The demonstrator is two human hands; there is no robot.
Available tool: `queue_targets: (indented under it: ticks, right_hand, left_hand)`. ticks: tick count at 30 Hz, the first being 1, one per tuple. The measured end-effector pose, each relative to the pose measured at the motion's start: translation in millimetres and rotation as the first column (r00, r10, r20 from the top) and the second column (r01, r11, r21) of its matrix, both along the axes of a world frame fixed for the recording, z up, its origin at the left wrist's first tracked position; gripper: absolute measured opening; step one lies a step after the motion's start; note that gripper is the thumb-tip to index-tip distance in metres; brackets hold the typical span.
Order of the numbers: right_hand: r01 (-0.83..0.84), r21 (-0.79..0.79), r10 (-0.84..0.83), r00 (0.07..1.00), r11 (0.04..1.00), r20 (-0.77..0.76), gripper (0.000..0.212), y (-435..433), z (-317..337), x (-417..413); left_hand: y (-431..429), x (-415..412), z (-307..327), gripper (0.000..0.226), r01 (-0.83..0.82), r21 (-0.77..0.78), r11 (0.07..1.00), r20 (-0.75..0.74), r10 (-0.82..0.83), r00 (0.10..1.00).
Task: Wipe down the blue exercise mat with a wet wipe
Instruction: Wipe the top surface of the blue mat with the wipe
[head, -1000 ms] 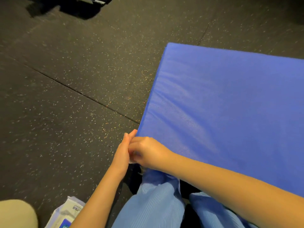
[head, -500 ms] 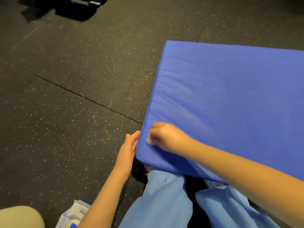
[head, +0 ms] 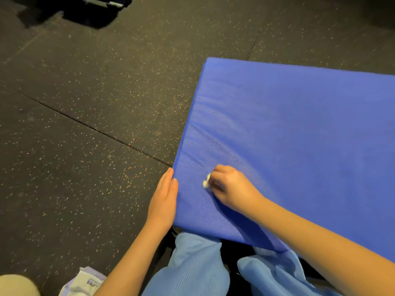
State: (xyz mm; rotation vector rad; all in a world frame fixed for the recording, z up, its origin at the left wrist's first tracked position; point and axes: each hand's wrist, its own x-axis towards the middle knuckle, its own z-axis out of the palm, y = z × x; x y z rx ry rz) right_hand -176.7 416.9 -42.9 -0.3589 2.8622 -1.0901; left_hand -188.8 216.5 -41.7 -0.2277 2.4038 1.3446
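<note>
Blue exercise mat (head: pixel 299 135), thick, padded, with a fine-textured fabric cover: it lies on the floor and fills the right half of the view. Its near left corner rests over the person's legs. Faint creases run across the cover close to that corner.

Black rubber floor (head: pixel 85 124), flecked with pale and orange specks. A seam between tiles runs diagonally up to the mat's left edge.

Light blue ribbed trousers (head: pixel 192 270), at the bottom centre, partly under the mat's near edge.

Dark blurred object (head: pixel 85 11) on the floor at the top left. Cannot tell what it is.

Left hand (head: pixel 163 201): flat, fingers straight and close together, laid against the mat's left side edge just above the near corner. It holds nothing.

Right hand (head: pixel 230 186): on top of the mat, just beside the left hand with a strip of blue between them. Its fingers are curled down and pinch the wipe against the cover.

Soft white pack of wipes (head: pixel 85 283), printed label, on the floor at the bottom left beside the left forearm. A pale rounded shape (head: pixel 15 285) sits in the corner next to it; too little shows to name it.

Small white wet wipe (head: pixel 206 181), wadded up, showing only at the right hand's fingertips and touching the mat.
</note>
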Motion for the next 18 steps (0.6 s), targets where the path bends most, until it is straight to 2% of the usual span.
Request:
queue_targets:
  ticks: [3,5,8,11,13,16,18]
  right_hand:
    - [-0.223,-0.043,0.225,0.973,0.974,0.052,0.038,-3,13,27]
    - [-0.279,-0.010,0.279,0.959,0.960,0.054,0.037,7,14,30]
    - [-0.118,0.066,0.119,0.993,0.991,-0.004,0.037,31,2,24]
    - [0.053,0.025,-0.052,0.998,0.998,-0.018,0.020,43,-4,29]
    - [0.000,-0.036,-0.001,1.000,0.999,-0.021,0.009,38,-1,38]
    - [-0.113,-0.086,0.113,0.994,0.990,-0.009,0.024,38,0,38]
    - [-0.049,-0.084,0.047,0.999,0.995,-0.024,0.021,46,-10,20]
  left_hand:
    - [2,3,0,0.044,-0.003,-0.024,1.000,-0.030,0.002,1.000]
    - [4,5,0,0.045,0.000,-0.048,0.999,-0.033,-0.002,0.999]
    - [6,5,1,0.046,0.024,-0.081,0.996,-0.029,-0.026,0.999]
    - [6,-6,-1,0.044,0.065,-0.146,0.987,-0.050,-0.073,0.996]
    - [9,-14,-2,0.044,0.087,-0.172,0.981,-0.063,-0.099,0.993]
    - [16,-19,-5,0.055,0.188,-0.209,0.960,-0.025,-0.198,0.980]
    - [17,-19,-11,0.057,0.218,-0.237,0.947,-0.020,-0.229,0.973]
